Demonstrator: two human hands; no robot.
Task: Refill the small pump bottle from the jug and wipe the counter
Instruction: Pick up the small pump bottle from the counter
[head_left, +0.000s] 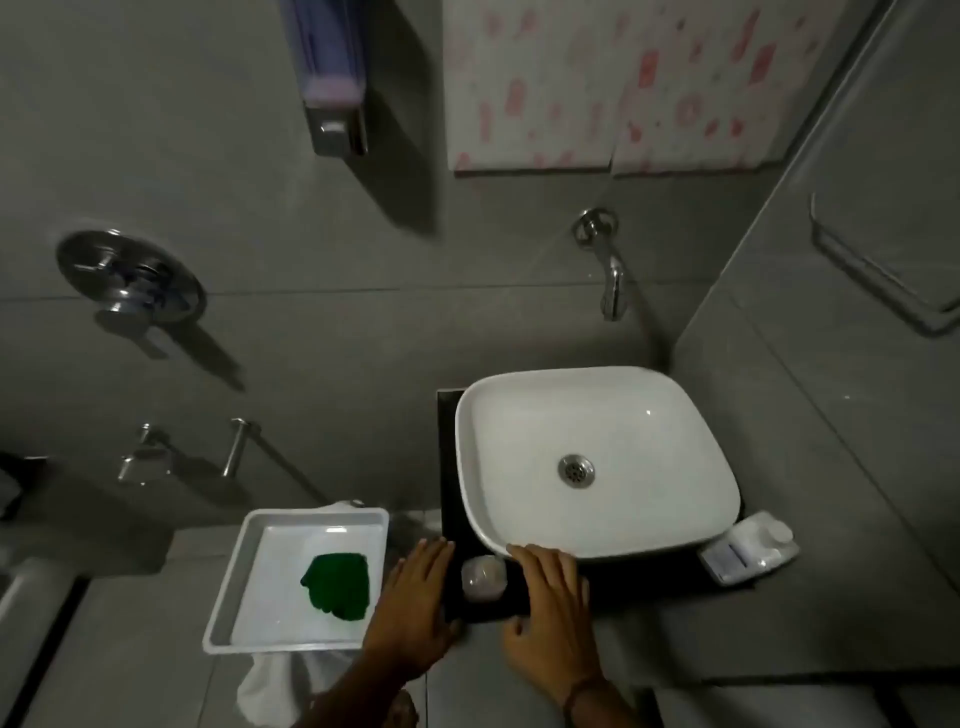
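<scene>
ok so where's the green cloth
The green cloth lies in the white tray, left of the sink, just beyond the left hand.

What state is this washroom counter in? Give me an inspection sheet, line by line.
Surface: dark counter under a white basin; spills cannot be judged in the dim light.
Job's things: small clear bottle upright on the counter in front of the basin; white jug lying on its side to the right of the basin.
Clutter: white tray to the left holding a green cloth; white cloth under the tray.
Hands: left hand and right hand flat on the counter either side of the bottle, fingers open, holding nothing.
Cables: nothing seen.
Surroundings: grey tiled wall, wall tap above the basin, wall soap dispenser.
</scene>
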